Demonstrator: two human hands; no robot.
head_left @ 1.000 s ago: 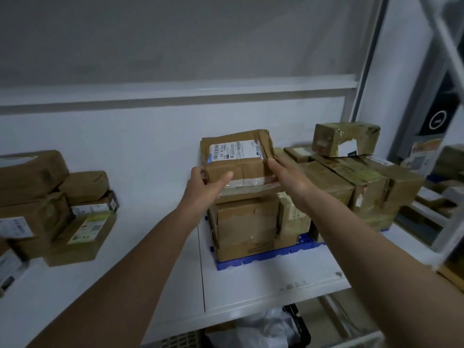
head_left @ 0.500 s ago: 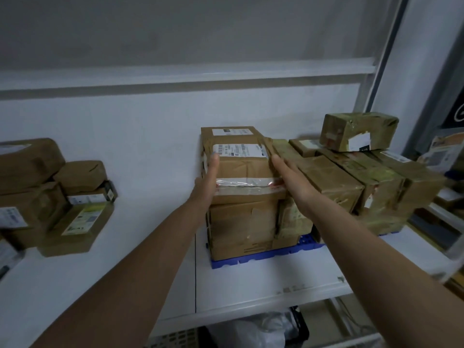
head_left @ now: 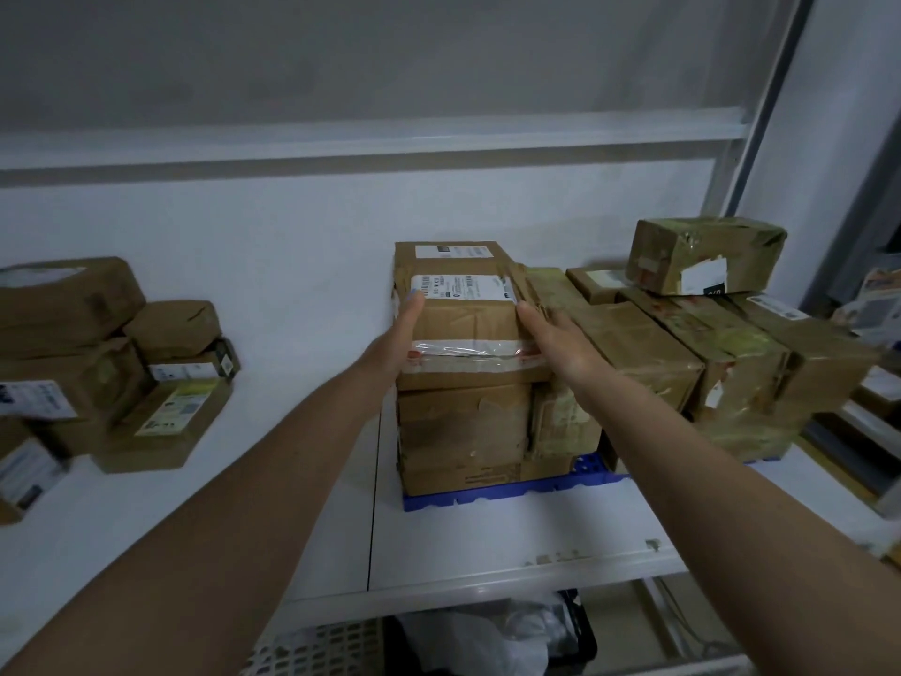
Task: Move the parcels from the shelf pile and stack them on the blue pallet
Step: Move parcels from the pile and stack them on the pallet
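Note:
A brown taped parcel (head_left: 465, 329) with a white label lies flat on top of the left stack on the blue pallet (head_left: 507, 492). My left hand (head_left: 397, 344) presses flat against its left side, fingers straight. Against the parcel's right side lies my right hand (head_left: 560, 341), fingers also straight. Several more brown parcels (head_left: 673, 353) fill the pallet to the right, with one loose box (head_left: 702, 256) on top. The shelf pile (head_left: 97, 363) of parcels sits at the far left.
The white shelf (head_left: 487, 553) has bare surface between the pile and the pallet and in front of the pallet. A wall stands right behind. Below the shelf edge are a white basket (head_left: 317, 651) and a dark bin with plastic bags (head_left: 492, 636). Shelf uprights rise at right.
The parcel went from held tilted above the stack to lying flat on it. Both hands slid along its sides and now lie flat against them.

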